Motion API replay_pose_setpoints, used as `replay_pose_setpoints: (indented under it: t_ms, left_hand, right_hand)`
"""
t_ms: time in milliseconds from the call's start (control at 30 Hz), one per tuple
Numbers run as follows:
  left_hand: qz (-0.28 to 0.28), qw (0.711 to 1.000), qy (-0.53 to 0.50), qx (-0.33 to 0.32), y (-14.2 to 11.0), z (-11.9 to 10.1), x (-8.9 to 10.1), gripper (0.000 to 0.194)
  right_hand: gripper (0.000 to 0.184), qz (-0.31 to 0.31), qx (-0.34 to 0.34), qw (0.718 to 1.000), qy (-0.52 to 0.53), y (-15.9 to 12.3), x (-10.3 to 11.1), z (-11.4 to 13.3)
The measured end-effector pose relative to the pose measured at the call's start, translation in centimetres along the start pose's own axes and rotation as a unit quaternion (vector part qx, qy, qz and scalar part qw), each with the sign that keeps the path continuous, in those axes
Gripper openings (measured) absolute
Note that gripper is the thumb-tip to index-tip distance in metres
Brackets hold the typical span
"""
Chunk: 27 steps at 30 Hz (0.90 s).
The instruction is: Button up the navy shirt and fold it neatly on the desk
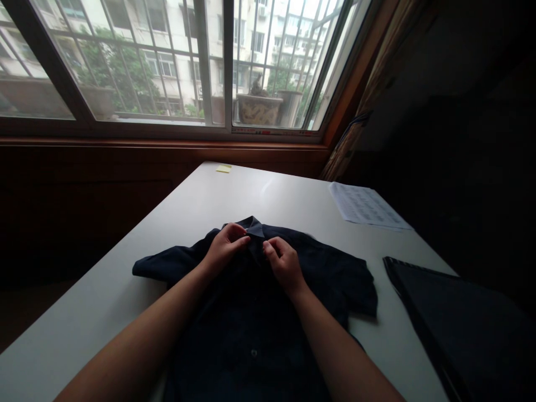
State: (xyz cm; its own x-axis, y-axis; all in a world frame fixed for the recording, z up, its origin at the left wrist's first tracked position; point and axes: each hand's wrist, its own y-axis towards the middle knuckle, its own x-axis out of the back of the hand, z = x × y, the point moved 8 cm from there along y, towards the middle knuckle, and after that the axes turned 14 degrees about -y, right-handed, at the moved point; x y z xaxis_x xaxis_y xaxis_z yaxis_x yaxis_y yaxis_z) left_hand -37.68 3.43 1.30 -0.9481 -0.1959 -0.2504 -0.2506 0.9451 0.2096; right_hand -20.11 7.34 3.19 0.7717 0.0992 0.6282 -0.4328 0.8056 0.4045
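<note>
Dark shirt [251, 318] laid out front-up on white table [293, 195] — that part's done; left hand [226, 245] and right hand [287, 265] each pinching it by the collar [255, 228], apparently unfinished there — lower button [254, 353] fastened or not, can't tell.

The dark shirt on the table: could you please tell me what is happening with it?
A person is handling the collar of the dark shirt, laid front up on the white table. The left hand pinches at the collar; the right hand curls just below it, its grip too dark to tell.
</note>
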Motion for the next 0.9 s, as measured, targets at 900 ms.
replay_pose_setpoints:
  t_ms: [900]
  left_hand:
    - [0.023, 0.992, 0.079, -0.09, -0.7, -1.4, -0.7, 0.028]
  right_hand:
    - [0.017, 0.098, -0.005, 0.995, -0.009, -1.6, 0.1, -1.3]
